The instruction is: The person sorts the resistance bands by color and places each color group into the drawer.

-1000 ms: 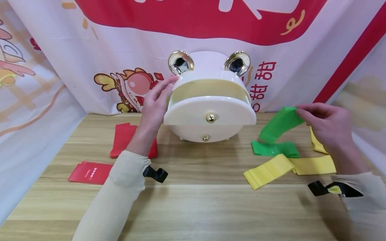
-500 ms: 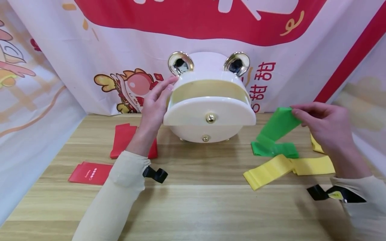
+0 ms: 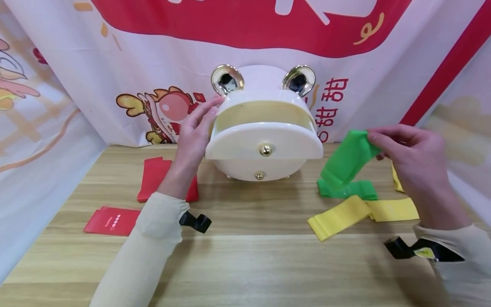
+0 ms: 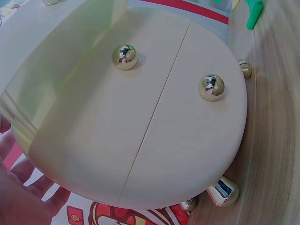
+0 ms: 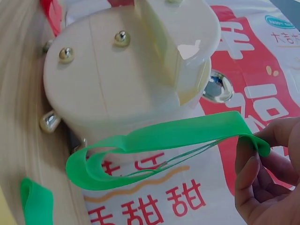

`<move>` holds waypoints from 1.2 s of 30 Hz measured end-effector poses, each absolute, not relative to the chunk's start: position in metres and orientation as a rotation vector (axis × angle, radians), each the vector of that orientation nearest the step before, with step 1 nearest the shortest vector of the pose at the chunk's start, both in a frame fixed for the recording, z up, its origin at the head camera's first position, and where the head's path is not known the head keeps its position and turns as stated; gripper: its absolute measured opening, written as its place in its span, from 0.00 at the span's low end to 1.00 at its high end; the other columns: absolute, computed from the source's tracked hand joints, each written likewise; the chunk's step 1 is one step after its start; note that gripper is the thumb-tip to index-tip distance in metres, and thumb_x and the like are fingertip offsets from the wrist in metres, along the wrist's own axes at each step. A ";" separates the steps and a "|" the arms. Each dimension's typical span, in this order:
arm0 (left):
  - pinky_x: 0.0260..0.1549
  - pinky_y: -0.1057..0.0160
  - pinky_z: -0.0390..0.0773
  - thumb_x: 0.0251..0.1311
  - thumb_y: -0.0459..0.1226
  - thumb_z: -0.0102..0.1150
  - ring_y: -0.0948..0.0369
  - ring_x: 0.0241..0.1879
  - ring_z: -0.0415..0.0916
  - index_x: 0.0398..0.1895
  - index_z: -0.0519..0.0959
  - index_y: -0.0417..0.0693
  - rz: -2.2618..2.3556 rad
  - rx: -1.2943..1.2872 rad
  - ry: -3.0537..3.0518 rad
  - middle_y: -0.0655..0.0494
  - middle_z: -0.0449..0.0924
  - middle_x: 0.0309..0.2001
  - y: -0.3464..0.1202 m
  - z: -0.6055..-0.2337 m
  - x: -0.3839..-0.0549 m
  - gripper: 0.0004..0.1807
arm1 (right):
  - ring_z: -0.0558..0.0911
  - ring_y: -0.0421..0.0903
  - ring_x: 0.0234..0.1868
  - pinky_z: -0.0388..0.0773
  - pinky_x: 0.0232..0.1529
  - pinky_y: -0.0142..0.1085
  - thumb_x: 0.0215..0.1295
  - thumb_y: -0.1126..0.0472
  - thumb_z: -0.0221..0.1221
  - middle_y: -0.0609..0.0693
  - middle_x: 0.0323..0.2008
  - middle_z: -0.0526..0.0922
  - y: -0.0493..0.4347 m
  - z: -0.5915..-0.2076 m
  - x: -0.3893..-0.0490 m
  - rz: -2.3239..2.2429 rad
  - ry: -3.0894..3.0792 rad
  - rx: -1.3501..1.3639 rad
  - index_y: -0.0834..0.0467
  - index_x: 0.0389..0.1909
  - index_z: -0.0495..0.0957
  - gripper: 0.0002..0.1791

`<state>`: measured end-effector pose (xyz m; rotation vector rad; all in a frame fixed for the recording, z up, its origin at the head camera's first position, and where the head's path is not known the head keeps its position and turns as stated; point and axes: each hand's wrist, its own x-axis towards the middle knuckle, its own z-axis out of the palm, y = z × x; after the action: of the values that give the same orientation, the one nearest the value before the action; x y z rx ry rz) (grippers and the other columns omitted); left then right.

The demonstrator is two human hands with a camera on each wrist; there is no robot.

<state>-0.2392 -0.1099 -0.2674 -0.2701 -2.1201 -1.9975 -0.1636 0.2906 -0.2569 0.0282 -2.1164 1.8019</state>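
A white frog-shaped drawer box (image 3: 264, 166) with gold-rimmed eyes stands at the back of the wooden table, its upper drawer (image 3: 264, 140) pulled out. My left hand (image 3: 193, 136) rests along the box's left side, fingers extended; the left wrist view shows those fingers at its edge. To the right of the box, my right hand (image 3: 416, 157) pinches one end of a green elastic resistance band (image 3: 347, 160). The band hangs as a flattened loop in the right wrist view. Below it lies another folded green band (image 3: 360, 190) on the table.
Yellow bands (image 3: 339, 217) lie folded at the right, one partly behind my right hand. Red bands (image 3: 153, 177) lie on the left, one of them (image 3: 113, 221) with white print, partly covered by my left arm. A printed cloth (image 3: 261, 36) hangs behind the box.
My right hand has drawn the green band slightly left, and the band's face has turned more toward the head view. My left hand stays at the side of the box.
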 end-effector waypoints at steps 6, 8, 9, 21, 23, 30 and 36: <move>0.71 0.53 0.77 0.80 0.50 0.53 0.66 0.74 0.68 0.69 0.80 0.69 -1.996 -0.264 -2.126 0.71 0.72 0.75 -0.110 -0.267 -0.239 0.19 | 0.86 0.40 0.30 0.85 0.34 0.24 0.63 0.56 0.75 0.44 0.38 0.92 0.280 -0.241 -0.162 1.914 -2.039 0.031 0.59 0.48 0.91 0.15; 0.72 0.53 0.77 0.80 0.50 0.54 0.66 0.75 0.68 0.69 0.80 0.69 -1.997 -0.260 -2.121 0.71 0.72 0.76 -0.110 -0.267 -0.239 0.19 | 0.86 0.40 0.30 0.86 0.34 0.24 0.63 0.56 0.75 0.44 0.39 0.92 0.276 -0.234 -0.163 1.907 -2.027 0.025 0.58 0.48 0.91 0.16; 0.72 0.53 0.77 0.80 0.50 0.54 0.66 0.75 0.68 0.69 0.80 0.68 -1.999 -0.260 -2.118 0.71 0.72 0.76 -0.110 -0.267 -0.240 0.19 | 0.87 0.40 0.31 0.86 0.34 0.24 0.62 0.55 0.75 0.44 0.39 0.91 0.274 -0.231 -0.163 1.894 -2.027 0.024 0.58 0.49 0.91 0.17; 0.69 0.59 0.78 0.80 0.47 0.54 0.66 0.73 0.70 0.68 0.82 0.64 -2.017 -0.257 -2.063 0.68 0.75 0.74 -0.112 -0.268 -0.242 0.18 | 0.87 0.43 0.31 0.84 0.28 0.25 0.55 0.46 0.78 0.46 0.45 0.90 0.247 -0.184 -0.171 1.820 -2.064 -0.020 0.57 0.52 0.90 0.27; 0.69 0.58 0.78 0.80 0.47 0.54 0.65 0.73 0.70 0.68 0.82 0.65 -2.023 -0.255 -2.067 0.68 0.75 0.74 -0.112 -0.268 -0.242 0.18 | 0.87 0.44 0.30 0.85 0.29 0.25 0.54 0.47 0.80 0.47 0.44 0.90 0.242 -0.176 -0.172 1.846 -2.029 0.002 0.58 0.51 0.91 0.27; 0.69 0.57 0.78 0.80 0.48 0.54 0.65 0.72 0.70 0.68 0.81 0.67 -2.017 -0.251 -2.096 0.68 0.75 0.74 -0.111 -0.268 -0.242 0.19 | 0.87 0.46 0.36 0.87 0.33 0.26 0.52 0.51 0.82 0.51 0.46 0.89 0.225 -0.155 -0.177 1.900 -1.936 0.081 0.61 0.50 0.90 0.27; 0.70 0.55 0.78 0.80 0.49 0.53 0.64 0.73 0.70 0.69 0.81 0.68 -2.006 -0.251 -2.117 0.69 0.74 0.74 -0.110 -0.267 -0.241 0.19 | 0.88 0.47 0.40 0.87 0.38 0.26 0.54 0.52 0.81 0.52 0.49 0.88 0.207 -0.146 -0.178 1.862 -1.925 0.178 0.60 0.50 0.90 0.25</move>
<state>-0.2407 -0.1098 -0.2675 -0.2510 -2.1168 -2.0059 -0.1782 0.2073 -0.1457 0.1785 -1.9253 1.8617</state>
